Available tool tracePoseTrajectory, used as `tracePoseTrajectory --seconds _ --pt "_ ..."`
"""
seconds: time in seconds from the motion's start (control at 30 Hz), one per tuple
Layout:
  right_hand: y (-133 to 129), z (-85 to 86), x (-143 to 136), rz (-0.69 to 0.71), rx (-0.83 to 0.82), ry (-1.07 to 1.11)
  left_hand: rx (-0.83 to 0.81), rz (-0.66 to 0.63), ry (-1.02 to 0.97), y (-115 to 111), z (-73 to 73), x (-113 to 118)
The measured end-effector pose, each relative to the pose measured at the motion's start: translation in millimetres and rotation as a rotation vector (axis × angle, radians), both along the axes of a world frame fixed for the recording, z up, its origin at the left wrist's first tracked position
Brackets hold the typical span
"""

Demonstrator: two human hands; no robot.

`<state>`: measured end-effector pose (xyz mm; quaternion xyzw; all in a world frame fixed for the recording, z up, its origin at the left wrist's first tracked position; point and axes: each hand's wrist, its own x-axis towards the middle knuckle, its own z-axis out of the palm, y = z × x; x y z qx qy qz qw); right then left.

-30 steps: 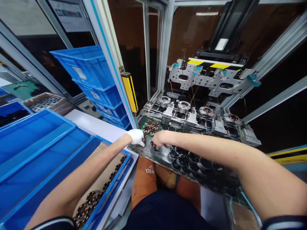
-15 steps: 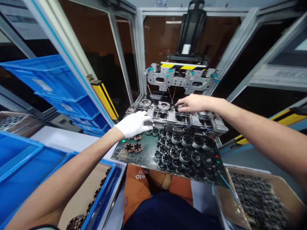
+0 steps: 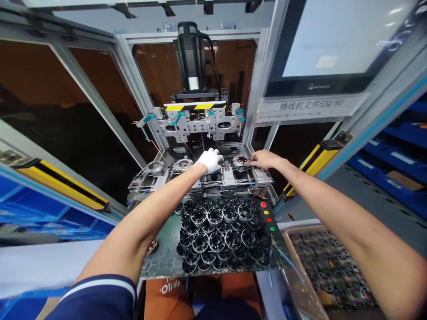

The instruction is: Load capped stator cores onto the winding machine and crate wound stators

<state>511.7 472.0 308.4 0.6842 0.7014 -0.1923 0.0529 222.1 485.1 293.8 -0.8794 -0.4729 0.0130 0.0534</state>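
My left hand (image 3: 211,160), in a white glove, reaches over the third holder of the winding machine. Its fingers curl down and hide what is under them. My bare right hand (image 3: 264,159) is at the right side of the fourth holder, thumb and fingers drawn together at its edge. Whatever they pinch there is too small to make out. In that holder sits a round stator core (image 3: 241,160) with copper showing inside its ring. To the left, two metal ring holders (image 3: 183,165) stand uncovered by the hands.
Stacked black-and-silver stator cores (image 3: 215,241) cover much of the green plate (image 3: 163,256). A copper-wound stator (image 3: 152,246) lies left of them. Buttons (image 3: 268,220) line the plate's right edge. A carton (image 3: 302,271) of cores stands lower right. Yellow guard bars (image 3: 63,183) flank both sides.
The view has swung to the right. My left hand has moved right to the third holder. My right hand has gone from the third holder to the fourth one's right side.
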Motion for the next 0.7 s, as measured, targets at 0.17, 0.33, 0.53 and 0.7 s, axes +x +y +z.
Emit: tracePoseTrajectory --seconds 0.17,0.33,0.53,0.7 --pt "10.8 -8.1 0.6 0.006 -0.006 0.062 -0.019 0.026 -0.014 11.8 -2.3 9.7" --pt "13.5 -12.0 -0.5 -0.012 -0.036 0.113 -0.034 0.028 -0.042 10.9 22.8 -18.2" --pt "7.3 -18.5 -3.3 -0.033 0.003 0.125 -0.104 0.108 0.084 9.9 32.7 -39.5" --pt "2.3 1.6 -11.5 -0.036 0.051 0.039 -0.178 0.150 0.224 17.1 16.9 -9.6"
